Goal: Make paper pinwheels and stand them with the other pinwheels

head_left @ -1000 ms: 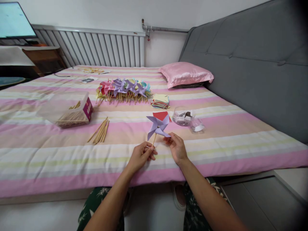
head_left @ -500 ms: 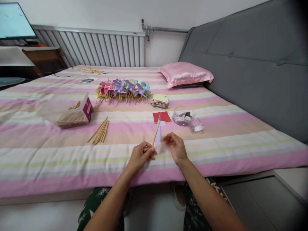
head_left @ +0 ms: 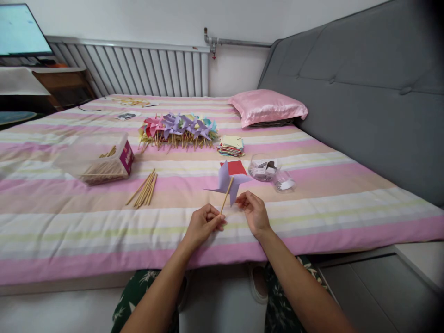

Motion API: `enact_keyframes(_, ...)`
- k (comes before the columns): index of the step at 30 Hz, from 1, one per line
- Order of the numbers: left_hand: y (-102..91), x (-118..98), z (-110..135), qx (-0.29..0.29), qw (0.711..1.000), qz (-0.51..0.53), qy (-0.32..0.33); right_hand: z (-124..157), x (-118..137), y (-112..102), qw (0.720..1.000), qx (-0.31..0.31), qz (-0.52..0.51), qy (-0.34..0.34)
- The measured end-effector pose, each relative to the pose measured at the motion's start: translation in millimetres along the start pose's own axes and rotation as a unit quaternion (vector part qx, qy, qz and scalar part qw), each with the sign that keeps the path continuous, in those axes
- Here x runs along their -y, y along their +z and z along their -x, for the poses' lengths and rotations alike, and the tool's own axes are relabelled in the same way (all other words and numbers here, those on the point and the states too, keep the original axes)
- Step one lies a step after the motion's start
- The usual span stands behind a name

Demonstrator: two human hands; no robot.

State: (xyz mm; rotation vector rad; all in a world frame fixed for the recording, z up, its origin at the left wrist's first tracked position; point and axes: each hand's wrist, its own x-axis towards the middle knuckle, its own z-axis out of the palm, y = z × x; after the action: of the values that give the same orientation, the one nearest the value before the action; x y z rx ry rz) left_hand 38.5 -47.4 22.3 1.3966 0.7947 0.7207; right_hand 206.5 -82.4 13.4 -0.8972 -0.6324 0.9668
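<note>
Shows white lettering on the magenta label [head_left: 127, 156] of a clear plastic box [head_left: 122, 141] at the left (too blurred to read for certain), and only faint marks on the screen [head_left: 22, 30] in the far left corner. Clamps the stick [head_left: 225, 200] of a lavender pinwheel [head_left: 222, 185] between thumb and fingers of the left hand [head_left: 207, 222], a little in from the near edge of the bed [head_left: 138, 231], leaning to the right. Holds the right hand [head_left: 255, 212] just beside the lowest blade, fingers curled (cannot tell whether touching it, or whether meeting the thumb). Partly hides a red sheet [head_left: 237, 167] behind the blades. Leaves a broad stretch of striped cover between the left hand and the loose sticks [head_left: 147, 188]. Includes a round clear tub [head_left: 252, 171] touching or nearly touching a small clear cup [head_left: 284, 178], right, and beyond, a paper stack [head_left: 231, 145] beside clustered pinwheels [head_left: 178, 129].
</note>
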Motion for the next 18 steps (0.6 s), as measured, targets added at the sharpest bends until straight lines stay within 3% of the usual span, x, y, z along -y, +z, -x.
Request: enact_keyframes(18,-1.6,-3.7,-1.5,-0.019,1.0,-0.003,0.011,2.7,0.7,0.8,0.999,0.005,0.039,-0.01)
